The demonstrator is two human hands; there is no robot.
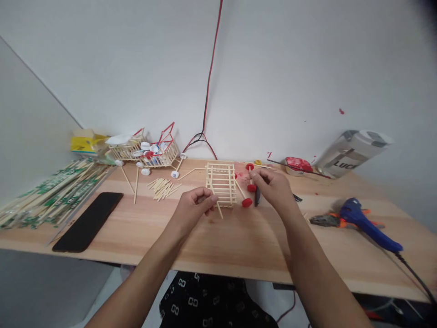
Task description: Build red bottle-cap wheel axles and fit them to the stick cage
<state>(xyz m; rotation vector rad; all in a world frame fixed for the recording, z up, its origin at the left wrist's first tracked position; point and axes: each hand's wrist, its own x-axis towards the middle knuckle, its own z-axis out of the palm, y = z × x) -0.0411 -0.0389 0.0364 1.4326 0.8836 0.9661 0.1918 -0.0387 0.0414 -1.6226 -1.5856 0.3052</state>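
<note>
A small cart-like frame (221,180) of thin wooden sticks stands on the table in front of me. My left hand (196,205) is at its lower left, with thumb and fingers pinched on a short wooden stick (220,211) that slants down. At the frame's right, my right hand (271,184) pinches an axle with two red wheels (251,187), one at each end of a stick. Another red wheel (246,202) sits low beside the frame, at the end of a stick. A dark blade-like tool (257,197) lies partly under my right hand.
Short cut sticks (162,188), a black phone (88,222) and bagged sticks (51,196) lie to the left. Finished stick carts (159,157) stand behind them. At the right are pliers (324,221), a blue glue gun (370,225) and a tilted container (353,152).
</note>
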